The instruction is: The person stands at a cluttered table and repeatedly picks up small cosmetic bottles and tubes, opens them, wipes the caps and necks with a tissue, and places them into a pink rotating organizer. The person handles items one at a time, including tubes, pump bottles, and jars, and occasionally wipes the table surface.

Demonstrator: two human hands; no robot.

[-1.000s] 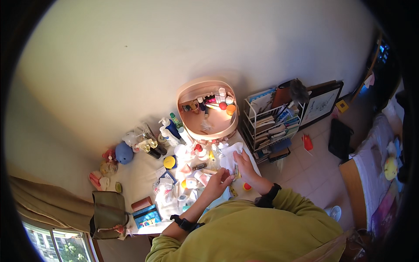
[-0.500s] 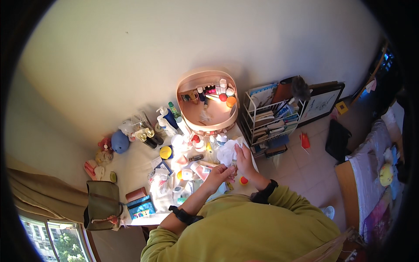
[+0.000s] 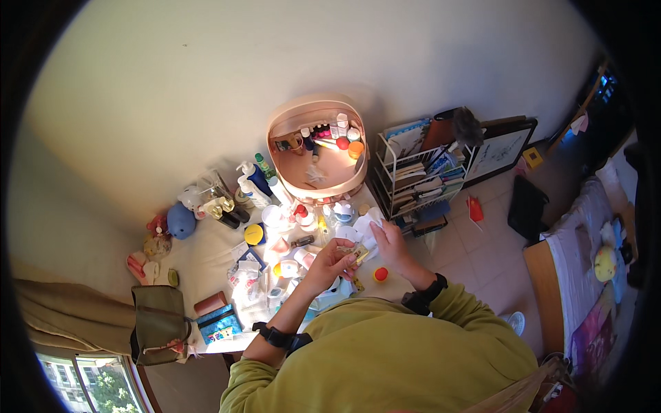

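Note:
My left hand (image 3: 332,263) is closed round a small pale-yellow, partly see-through object (image 3: 360,253) with a shiny surface; its exact kind is too small to tell. Just to the right, my right hand (image 3: 392,246) pinches a crumpled white tissue (image 3: 366,226), which hangs beside the yellow object. Below the hands, a small yellow container with a red top (image 3: 381,274) sits near the table's front right. Several bottles and tubes crowd the table to the left, among them a bottle with a red cap (image 3: 301,211) and a dark small bottle (image 3: 302,241).
A pink oval storage case (image 3: 303,172) with cosmetics stands at the back. Pump bottles (image 3: 256,194), a yellow-lidded jar (image 3: 254,235) and a blue patterned pouch (image 3: 220,323) lie leftward. A white wire rack (image 3: 421,180) of books stands right of the table.
My hands have drawn apart, and the left now shows the pale-yellow object at its fingertips. The tissue has sunk lower and folded in my right hand. The whole view has shifted slightly.

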